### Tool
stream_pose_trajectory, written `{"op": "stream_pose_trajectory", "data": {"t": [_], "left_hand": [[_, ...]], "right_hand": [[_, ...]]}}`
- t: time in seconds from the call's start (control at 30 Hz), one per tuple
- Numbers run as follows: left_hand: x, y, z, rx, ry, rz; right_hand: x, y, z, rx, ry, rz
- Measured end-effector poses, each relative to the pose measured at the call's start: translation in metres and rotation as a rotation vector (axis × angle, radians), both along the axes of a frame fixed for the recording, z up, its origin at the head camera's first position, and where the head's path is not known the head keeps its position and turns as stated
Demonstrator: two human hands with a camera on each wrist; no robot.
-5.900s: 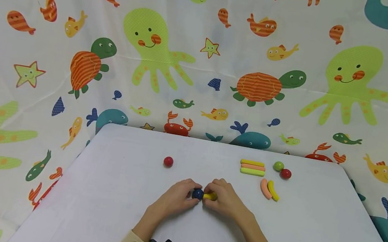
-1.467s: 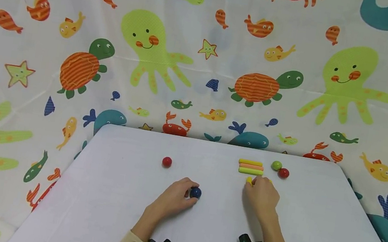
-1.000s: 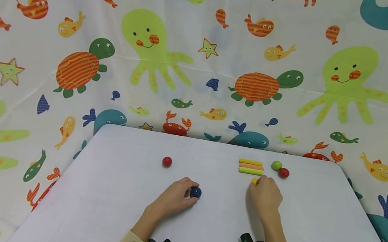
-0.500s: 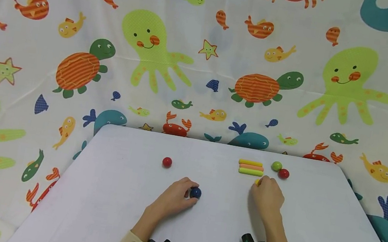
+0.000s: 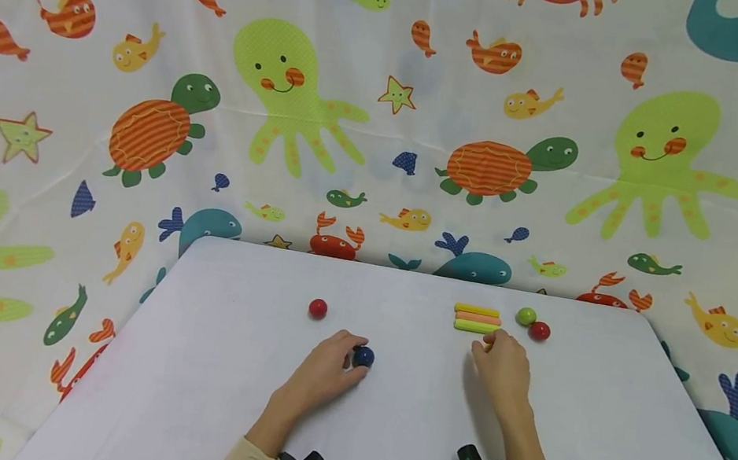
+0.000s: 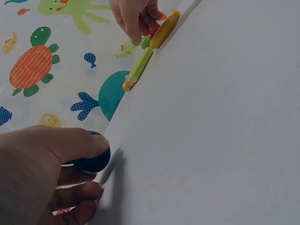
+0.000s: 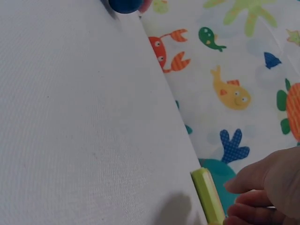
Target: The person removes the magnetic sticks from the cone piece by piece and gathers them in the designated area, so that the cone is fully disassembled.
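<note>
My left hand [image 5: 317, 373] pinches a shiny dark blue ball [image 5: 364, 356] between thumb and fingers; in the left wrist view the ball [image 6: 96, 159] sits under the thumb, close over the white surface. My right hand [image 5: 504, 369] hovers just in front of three stacked-together sticks, with loosely bent fingers and nothing between them. In the left wrist view a curved yellow stick [image 6: 165, 30] lies below that hand. From the head camera, the right hand hides this stick and a curved orange one. The right wrist view shows the lime stick [image 7: 208, 194] beside my fingertips.
A yellow stick [image 5: 477, 310], an orange stick [image 5: 476, 318] and a lime stick [image 5: 474, 327] lie parallel at the back. Right of them are a green ball [image 5: 525, 316] and a red ball [image 5: 539, 331]. Another red ball [image 5: 317, 308] sits left. A sea-animal cloth hangs behind the table [image 5: 219, 319].
Earlier my right hand held a curved yellow stick against the blue ball, then carried it right. It has now let go and shifted slightly left. The left hand moved slightly left with the ball.
</note>
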State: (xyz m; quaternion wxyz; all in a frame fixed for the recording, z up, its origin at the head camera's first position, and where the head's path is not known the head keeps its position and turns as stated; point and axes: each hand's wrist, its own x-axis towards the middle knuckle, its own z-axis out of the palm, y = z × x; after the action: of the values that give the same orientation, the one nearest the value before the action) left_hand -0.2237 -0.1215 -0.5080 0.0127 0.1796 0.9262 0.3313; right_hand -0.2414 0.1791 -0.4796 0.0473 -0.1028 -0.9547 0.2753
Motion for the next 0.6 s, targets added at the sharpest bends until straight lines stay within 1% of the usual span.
{"op": "stream_pose_trajectory", "data": {"t": [0.13,0.23,0.47,0.6], "left_hand": [[-0.001,-0.005,0.001,0.017,0.041,0.066],[-0.002,-0.010,0.001,0.052,0.068,0.125],[-0.005,-0.021,-0.001,0.124,0.141,0.284],[-0.007,-0.027,0.001,0.165,0.162,0.352]], "right_hand": [[-0.001,-0.003,-0.001,-0.029,0.011,0.019],[-0.001,-0.006,-0.001,-0.038,0.017,0.038],[0.000,-0.015,-0.002,-0.049,0.008,0.138],[0.003,-0.021,-0.002,-0.058,-0.010,0.182]]}}
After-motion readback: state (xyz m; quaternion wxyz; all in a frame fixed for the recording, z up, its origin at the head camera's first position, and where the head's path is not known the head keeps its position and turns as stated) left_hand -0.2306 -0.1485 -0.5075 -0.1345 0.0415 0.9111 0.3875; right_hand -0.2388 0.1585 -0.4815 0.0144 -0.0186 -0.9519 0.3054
